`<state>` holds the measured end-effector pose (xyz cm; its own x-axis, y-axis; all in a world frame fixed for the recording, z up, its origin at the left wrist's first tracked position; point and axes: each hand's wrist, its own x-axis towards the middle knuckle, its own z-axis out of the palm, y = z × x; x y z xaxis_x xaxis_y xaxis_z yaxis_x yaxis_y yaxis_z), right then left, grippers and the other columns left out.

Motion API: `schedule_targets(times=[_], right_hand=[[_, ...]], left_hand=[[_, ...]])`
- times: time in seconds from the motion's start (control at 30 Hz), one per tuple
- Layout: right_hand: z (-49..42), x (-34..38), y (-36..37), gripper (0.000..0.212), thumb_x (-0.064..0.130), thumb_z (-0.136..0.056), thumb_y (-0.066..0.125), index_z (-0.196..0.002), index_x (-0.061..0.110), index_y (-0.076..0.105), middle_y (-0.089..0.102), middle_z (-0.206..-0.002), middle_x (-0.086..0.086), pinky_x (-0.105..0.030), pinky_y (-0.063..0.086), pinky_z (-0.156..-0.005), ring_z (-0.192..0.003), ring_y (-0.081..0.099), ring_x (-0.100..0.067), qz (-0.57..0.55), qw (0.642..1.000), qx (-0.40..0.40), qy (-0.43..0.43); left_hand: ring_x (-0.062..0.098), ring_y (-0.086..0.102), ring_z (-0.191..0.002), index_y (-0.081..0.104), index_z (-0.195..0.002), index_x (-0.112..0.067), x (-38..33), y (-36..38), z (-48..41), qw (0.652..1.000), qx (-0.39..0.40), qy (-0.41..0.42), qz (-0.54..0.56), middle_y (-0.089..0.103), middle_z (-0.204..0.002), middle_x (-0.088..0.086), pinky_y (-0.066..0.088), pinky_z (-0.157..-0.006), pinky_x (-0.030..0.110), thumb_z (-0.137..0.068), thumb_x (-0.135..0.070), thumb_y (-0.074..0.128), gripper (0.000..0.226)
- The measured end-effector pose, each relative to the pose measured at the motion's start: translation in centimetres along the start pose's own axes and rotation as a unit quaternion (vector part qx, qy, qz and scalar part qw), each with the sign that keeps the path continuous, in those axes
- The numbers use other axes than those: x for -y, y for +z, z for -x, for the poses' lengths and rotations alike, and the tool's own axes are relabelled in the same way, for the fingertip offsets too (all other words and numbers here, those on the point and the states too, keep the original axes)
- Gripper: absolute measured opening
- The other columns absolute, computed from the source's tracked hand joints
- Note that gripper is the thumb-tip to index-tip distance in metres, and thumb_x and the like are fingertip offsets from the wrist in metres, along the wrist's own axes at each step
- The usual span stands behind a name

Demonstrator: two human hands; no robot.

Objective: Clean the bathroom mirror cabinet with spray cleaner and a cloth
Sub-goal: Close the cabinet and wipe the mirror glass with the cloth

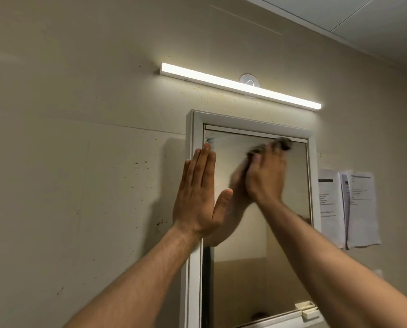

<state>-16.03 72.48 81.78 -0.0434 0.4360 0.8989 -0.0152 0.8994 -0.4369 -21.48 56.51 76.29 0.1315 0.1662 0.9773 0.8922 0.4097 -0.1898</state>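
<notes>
On the left we see the beige, stained wall [79,185]. High on it hangs a long white light bar [240,86], switched on, with a small round white fitting [249,81] just behind its middle.

Below the lamp is the white-framed mirror cabinet [195,129]. Its door is closed, so what it holds is hidden from us. We see only the mirror glass [245,268], which reflects the beige room.

Our left hand [197,197] lies flat against the left edge of the cabinet, near the upper left corner. The fingers are straight and close together and point upward, the thumb stands out to the right over the glass, and the hand holds nothing.

Our right hand [266,176] is on the upper right part of the glass, close to the top edge of the frame. It presses a dark crumpled cloth [281,144] against the mirror, and the cloth shows beyond the fingertips, almost at the upper right corner. This hand is blurred, so we cannot tell whether the fingers curl round the cloth or only lie flat on it. A pale smear runs across the glass along the top edge, between the two hands.

To the right of the cabinet, several white printed paper sheets [354,207] are fixed to the wall, overlapping each other. Their text is too small to read.
</notes>
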Motion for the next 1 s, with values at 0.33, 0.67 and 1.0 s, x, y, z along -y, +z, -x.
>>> schedule_targets(times=[0.33,0.67,1.0], right_hand=[[4.2,-5.4,0.1,0.055,0.043,-0.107,0.032,-0.159,0.026,0.028,0.022,-0.168,-0.002,-0.049,0.022,-0.125,-0.157,0.015,-0.021,0.049,0.952,0.072,-0.292],[7.2,-4.2,0.6,0.06,0.04,-0.107,0.028,-0.162,0.022,0.018,0.011,-0.171,-0.005,-0.048,0.006,-0.128,-0.158,0.002,-0.021,0.028,0.999,0.019,-0.008],[11.0,-9.4,0.3,0.057,0.037,-0.103,0.038,-0.157,0.023,0.033,0.023,-0.168,-0.003,-0.052,0.016,-0.126,-0.157,0.016,-0.023,0.025,0.973,0.077,-0.215]], left_hand=[[0.028,0.007,-0.159,0.014,-0.162,-0.002,0.7,0.2,4.9,1.0,0.02,0.008,-0.014,0.006,-0.172,0.013,0.006,-0.129,0.047,-0.106,-0.053,0.019,0.077],[0.027,0.005,-0.16,0.013,-0.162,-0.003,-0.1,0.2,5.2,0.999,0.045,-0.015,0.005,0.005,-0.172,0.014,0.007,-0.129,0.048,-0.106,-0.056,0.015,0.078],[0.03,0.006,-0.159,0.012,-0.163,-0.005,1.4,0.2,8.4,0.997,0.067,0.02,-0.037,0.003,-0.173,0.013,0.001,-0.128,0.051,-0.104,-0.059,0.016,0.08]])
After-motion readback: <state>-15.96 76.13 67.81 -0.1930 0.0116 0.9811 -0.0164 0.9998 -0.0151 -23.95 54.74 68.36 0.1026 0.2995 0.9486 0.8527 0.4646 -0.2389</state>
